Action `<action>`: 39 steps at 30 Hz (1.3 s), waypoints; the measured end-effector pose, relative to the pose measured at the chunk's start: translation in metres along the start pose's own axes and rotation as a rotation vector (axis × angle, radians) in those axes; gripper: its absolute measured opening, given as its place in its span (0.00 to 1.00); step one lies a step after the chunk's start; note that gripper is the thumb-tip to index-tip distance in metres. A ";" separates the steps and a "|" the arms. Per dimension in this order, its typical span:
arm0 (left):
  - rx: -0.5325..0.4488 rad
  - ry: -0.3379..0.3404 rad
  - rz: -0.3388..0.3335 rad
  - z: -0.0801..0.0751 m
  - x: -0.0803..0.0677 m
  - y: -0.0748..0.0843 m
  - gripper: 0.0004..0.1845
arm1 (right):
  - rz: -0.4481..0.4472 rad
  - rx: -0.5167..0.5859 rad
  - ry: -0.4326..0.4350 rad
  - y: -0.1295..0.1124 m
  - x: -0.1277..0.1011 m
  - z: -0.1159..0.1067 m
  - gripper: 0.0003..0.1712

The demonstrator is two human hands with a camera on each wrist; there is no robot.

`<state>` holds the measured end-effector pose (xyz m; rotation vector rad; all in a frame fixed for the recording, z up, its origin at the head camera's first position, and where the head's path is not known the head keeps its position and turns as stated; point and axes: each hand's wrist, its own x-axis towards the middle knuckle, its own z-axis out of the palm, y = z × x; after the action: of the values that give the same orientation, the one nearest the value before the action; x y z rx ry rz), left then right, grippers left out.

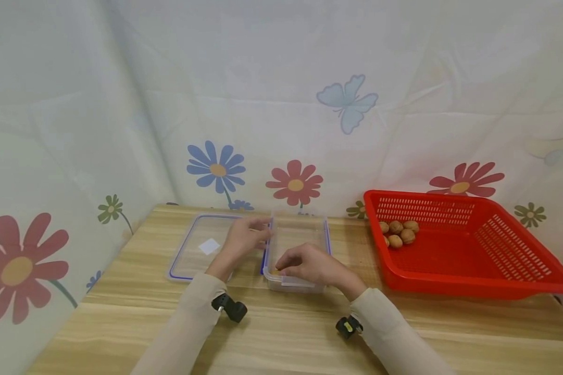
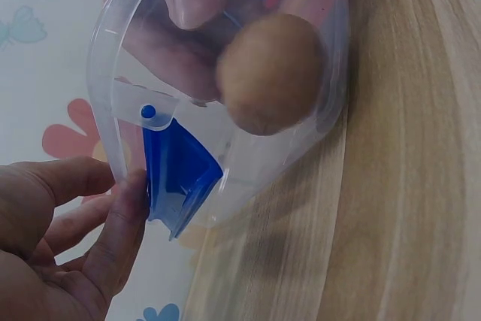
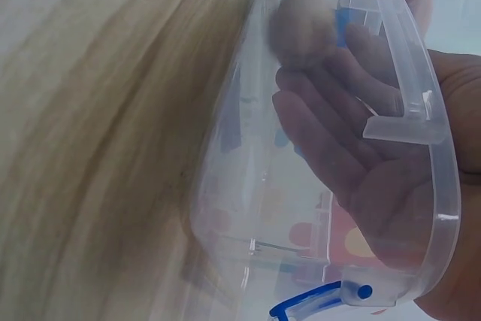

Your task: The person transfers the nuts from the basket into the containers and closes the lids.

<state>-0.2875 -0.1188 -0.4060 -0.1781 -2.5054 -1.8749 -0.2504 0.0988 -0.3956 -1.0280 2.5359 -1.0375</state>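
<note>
Clear plastic box (image 1: 300, 232) is standing on wooden table (image 1: 272, 333), w/ 1 walnut (image 2: 270, 74) inside.
L hand (image 1: 246, 237) is pinching box's left rim beside blue latch (image 2: 176, 174); R hand (image 1: 309, 264) is hanging inside, fingers loosely extended at walnut, prob. touching, but view thru plastic is blurry. Lid (image 1: 192, 255) is lying left, red basket (image 1: 440, 286) w/ more walnuts (image 1: 407, 236) right.

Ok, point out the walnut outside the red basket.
The walnut inside the clear container, by the right hand; the other walnuts lie in the red basket.
</note>
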 end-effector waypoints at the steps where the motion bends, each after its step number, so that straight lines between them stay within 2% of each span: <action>1: 0.001 -0.001 -0.001 0.000 0.000 0.000 0.22 | -0.003 -0.006 0.000 0.000 0.000 0.000 0.08; 8: 0.001 -0.004 -0.009 0.001 0.001 0.002 0.22 | 0.004 -0.009 0.016 0.002 0.000 -0.002 0.08; 16: 0.008 -0.003 -0.005 0.002 0.001 -0.001 0.22 | 0.028 0.038 0.066 -0.002 -0.005 -0.011 0.11; 23: -0.003 0.006 -0.010 0.003 0.002 -0.002 0.22 | 0.037 0.056 0.100 -0.014 -0.016 -0.041 0.12; 33: -0.021 0.015 0.003 0.003 0.002 -0.003 0.21 | 0.004 -0.021 0.162 -0.029 -0.034 -0.085 0.15; 39: 0.002 0.019 0.008 0.003 0.001 -0.003 0.21 | 0.026 -0.058 0.205 -0.034 -0.042 -0.105 0.16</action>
<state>-0.2883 -0.1171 -0.4100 -0.1696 -2.4908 -1.8623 -0.2473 0.1657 -0.2981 -0.9441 2.7493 -1.1211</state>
